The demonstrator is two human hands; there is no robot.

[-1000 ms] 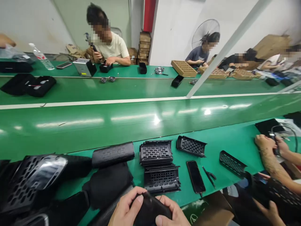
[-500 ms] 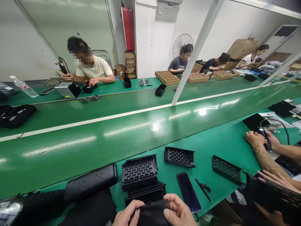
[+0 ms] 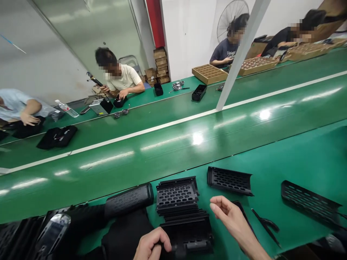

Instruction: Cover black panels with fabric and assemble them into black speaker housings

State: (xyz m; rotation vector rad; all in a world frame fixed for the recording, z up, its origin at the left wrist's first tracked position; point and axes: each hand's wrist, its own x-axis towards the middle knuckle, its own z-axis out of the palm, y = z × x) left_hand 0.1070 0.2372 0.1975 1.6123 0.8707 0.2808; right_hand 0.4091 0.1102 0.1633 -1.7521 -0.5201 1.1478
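Observation:
My left hand (image 3: pixel 151 245) is at the bottom edge, fingers curled round the near edge of a black perforated plastic panel (image 3: pixel 188 234) that lies on the green bench. My right hand (image 3: pixel 231 220) hovers just right of it, lifted off, fingers loosely bent and apart, holding nothing. A stack of the same black grille panels (image 3: pixel 176 195) sits right behind the held one. A black cylinder wrapped in mesh (image 3: pixel 129 199) lies to the left of the stack. Under my right wrist a dark phone (image 3: pixel 242 213) is mostly hidden.
Two single grille panels (image 3: pixel 230 180) (image 3: pixel 310 204) lie to the right, with small black pliers (image 3: pixel 267 225) between them. Black housings and cloth (image 3: pixel 54 231) pile up at bottom left. Beyond runs a green conveyor belt (image 3: pixel 173 144); other people work at the far bench.
My right hand has let go of the black piece and lifted to the right. My left hand keeps hold at the near edge. The view has swung left, and the neighbour's arms are out of sight.

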